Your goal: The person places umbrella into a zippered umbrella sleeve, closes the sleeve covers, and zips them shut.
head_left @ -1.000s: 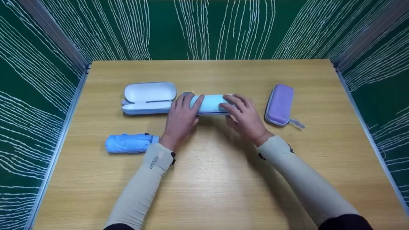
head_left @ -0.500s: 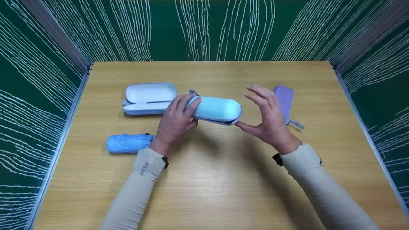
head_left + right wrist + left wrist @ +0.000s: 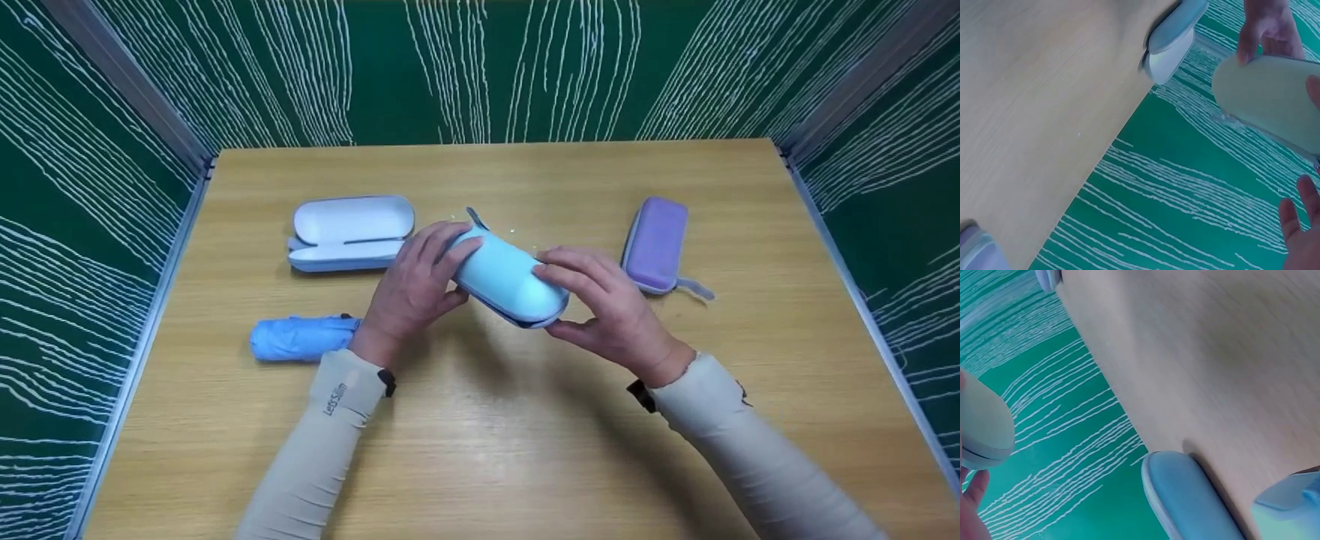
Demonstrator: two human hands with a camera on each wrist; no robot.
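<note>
A light blue zip-up hard case, shaped like a glasses case, hangs tilted above the table, its right end lower and nearer me. A narrow dark gap shows along the rim at that end. My left hand grips the far left end, fingers over the top and thumb under the edge. At the other end my right hand holds the case between fingers on top and thumb at the lower rim. In the right wrist view the case also appears between both hands. Its inside is hidden.
An open case with a pale lining lies at the back left. Nearer me on the left is a blue folded umbrella. A closed purple case with a grey strap lies on the right. Tiny white specks dot the table.
The case has been lifted off the table and turned, its right end swinging toward me. My right hand spread away from it, then took hold of that end again.
</note>
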